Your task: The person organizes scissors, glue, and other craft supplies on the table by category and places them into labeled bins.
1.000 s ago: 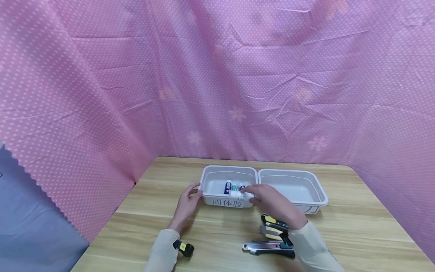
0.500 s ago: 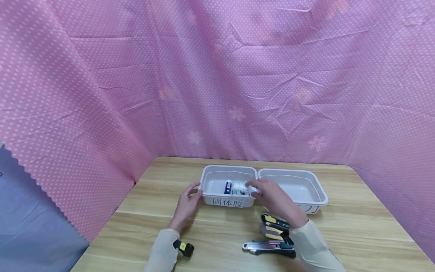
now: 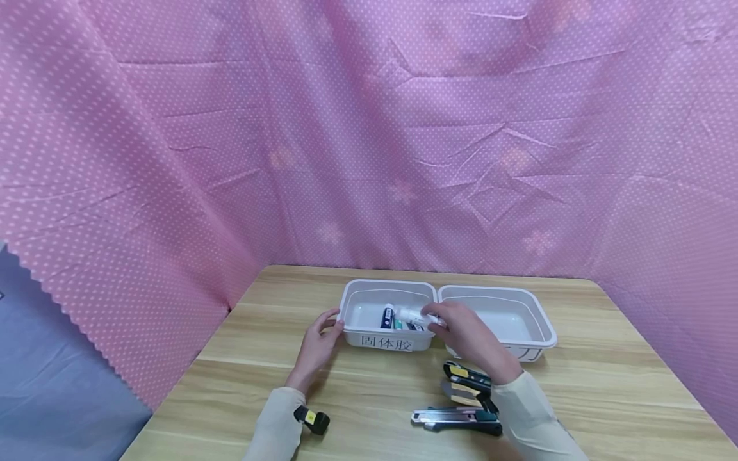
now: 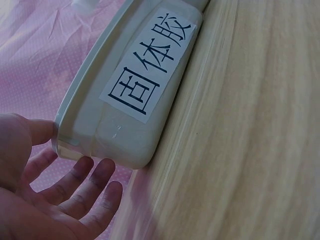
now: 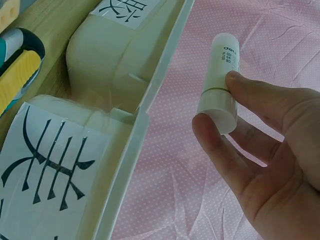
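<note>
Right hand (image 3: pixel 466 331): white glue stick (image 5: pixel 222 67) pinched between thumb and fingertips, held over the left bin (image 3: pixel 353 338) near its right end | Left hand (image 3: pixel 316 349): fingers extended, thumb and fingertips touching that bin's left end | Inside it: a dark-blue stick (image 3: pixel 387 317) | Right bin (image 3: pixel 490 304): just beside | Cutters (image 3: pixel 455 417): on the wooden table (image 3: pixel 357 394), in front of both

Cream sleeves (image 3: pixel 274 419), black wristbands (image 3: pixel 320 424)

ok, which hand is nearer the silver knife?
Right. The right hand is beyond the silver knife; the left hand is farther off, left of it, at the left tub.
</note>
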Demonstrator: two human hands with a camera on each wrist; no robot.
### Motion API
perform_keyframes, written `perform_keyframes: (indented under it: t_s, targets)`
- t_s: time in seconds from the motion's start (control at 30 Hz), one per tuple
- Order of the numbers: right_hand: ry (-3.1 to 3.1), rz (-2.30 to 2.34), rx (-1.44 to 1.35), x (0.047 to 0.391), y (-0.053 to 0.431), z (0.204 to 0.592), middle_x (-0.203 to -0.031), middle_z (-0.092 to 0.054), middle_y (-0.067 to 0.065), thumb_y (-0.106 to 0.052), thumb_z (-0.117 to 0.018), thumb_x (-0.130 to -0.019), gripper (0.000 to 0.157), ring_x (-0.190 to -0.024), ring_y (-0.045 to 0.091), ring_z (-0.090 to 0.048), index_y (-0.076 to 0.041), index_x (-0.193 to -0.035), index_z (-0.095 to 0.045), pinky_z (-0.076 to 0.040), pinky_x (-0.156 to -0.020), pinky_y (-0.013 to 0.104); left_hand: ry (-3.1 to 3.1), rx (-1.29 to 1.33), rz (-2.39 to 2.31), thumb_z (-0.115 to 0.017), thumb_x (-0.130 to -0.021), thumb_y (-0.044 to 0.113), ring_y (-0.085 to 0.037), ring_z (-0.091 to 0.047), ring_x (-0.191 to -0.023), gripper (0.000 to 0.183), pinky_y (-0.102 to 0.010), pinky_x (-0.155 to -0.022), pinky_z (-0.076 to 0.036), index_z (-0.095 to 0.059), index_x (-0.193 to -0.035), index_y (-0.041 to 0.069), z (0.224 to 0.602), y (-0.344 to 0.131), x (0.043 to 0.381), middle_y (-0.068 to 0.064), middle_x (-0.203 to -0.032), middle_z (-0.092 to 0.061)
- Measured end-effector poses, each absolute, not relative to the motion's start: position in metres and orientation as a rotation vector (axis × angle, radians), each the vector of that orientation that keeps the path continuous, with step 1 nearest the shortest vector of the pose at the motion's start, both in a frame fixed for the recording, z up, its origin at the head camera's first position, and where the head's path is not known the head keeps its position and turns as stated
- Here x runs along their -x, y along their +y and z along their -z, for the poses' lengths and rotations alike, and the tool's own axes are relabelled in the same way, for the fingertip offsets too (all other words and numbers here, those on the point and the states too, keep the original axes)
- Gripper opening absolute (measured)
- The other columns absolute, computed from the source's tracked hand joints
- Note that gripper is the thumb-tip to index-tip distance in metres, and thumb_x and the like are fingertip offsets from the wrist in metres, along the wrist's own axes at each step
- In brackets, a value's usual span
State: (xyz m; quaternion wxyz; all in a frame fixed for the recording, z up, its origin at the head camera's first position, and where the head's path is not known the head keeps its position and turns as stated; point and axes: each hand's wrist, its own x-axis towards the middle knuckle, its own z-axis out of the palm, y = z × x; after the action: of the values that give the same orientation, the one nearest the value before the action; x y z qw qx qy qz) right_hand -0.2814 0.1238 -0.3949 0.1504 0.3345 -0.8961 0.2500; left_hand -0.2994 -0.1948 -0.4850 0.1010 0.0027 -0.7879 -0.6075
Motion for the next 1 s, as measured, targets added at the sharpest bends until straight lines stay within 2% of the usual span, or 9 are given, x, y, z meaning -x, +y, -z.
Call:
perform_keyframes:
  t_s: [0.17, 0.27, 0.5, 0.77, 1.0]
  targets:
    - [-2.575, -0.693, -0.957, 0.2827, 0.1237, 0.3963, -0.097, -0.073, 0.002, -0.002, -0.077, -0.089, 0.026, -0.084, 0.01, -0.065, -0.008, -0.113, -0.072, -0.058, -0.074, 0.025, -2.316, -0.007, 1.818, -0.062, -0.104, 0.022, -0.037, -0.069, -0.112, 0.043, -0.044, -0.096, -0.056, -0.056, -0.143, 0.007, 0.4848, -0.1945, 0.2987, -0.025, -0.127, -0.065]
    - [-2.6, -0.702, -0.926, 0.2831, 0.1233, 0.3966, -0.098, -0.073, 0.002, -0.002, -0.077, -0.089, 0.026, -0.084, 0.009, -0.065, -0.009, -0.114, -0.072, -0.057, -0.073, 0.025, -2.322, -0.018, 1.818, -0.062, -0.104, 0.022, -0.035, -0.07, -0.112, 0.042, -0.043, -0.097, -0.056, -0.057, -0.143, 0.008, 0.4844, -0.1947, 0.299, -0.024, -0.128, -0.065]
    - [-2.669, -0.721, -0.843, 0.283, 0.1232, 0.3964, -0.1, -0.074, 0.0, -0.006, -0.077, -0.09, 0.025, -0.084, 0.007, -0.065, -0.011, -0.115, -0.073, -0.057, -0.072, 0.022, -2.308, -0.007, 1.842, -0.061, -0.104, 0.019, -0.04, -0.068, -0.114, 0.043, -0.05, -0.099, -0.054, -0.055, -0.144, 0.005, 0.4826, -0.1935, 0.2978, -0.028, -0.129, -0.063]
    - [-2.658, -0.722, -0.838, 0.2874, 0.1226, 0.4022, -0.096, -0.073, 0.001, -0.004, -0.078, -0.088, 0.024, -0.079, 0.006, -0.062, -0.011, -0.111, -0.075, -0.054, -0.068, 0.021, -2.274, 0.018, 1.864, -0.062, -0.103, 0.016, -0.039, -0.07, -0.109, 0.041, -0.05, -0.095, -0.057, -0.056, -0.142, 0.004, 0.4877, -0.195, 0.3027, -0.029, -0.128, -0.063]
    - [-2.702, -0.737, -0.788, 0.2891, 0.121, 0.4013, -0.099, -0.073, 0.0, -0.006, -0.078, -0.09, 0.023, -0.081, 0.006, -0.062, -0.012, -0.112, -0.075, -0.056, -0.07, 0.022, -2.306, -0.015, 1.835, -0.062, -0.104, 0.02, -0.036, -0.07, -0.109, 0.041, -0.047, -0.095, -0.057, -0.057, -0.143, 0.008, 0.4867, -0.1957, 0.3044, -0.025, -0.127, -0.065]
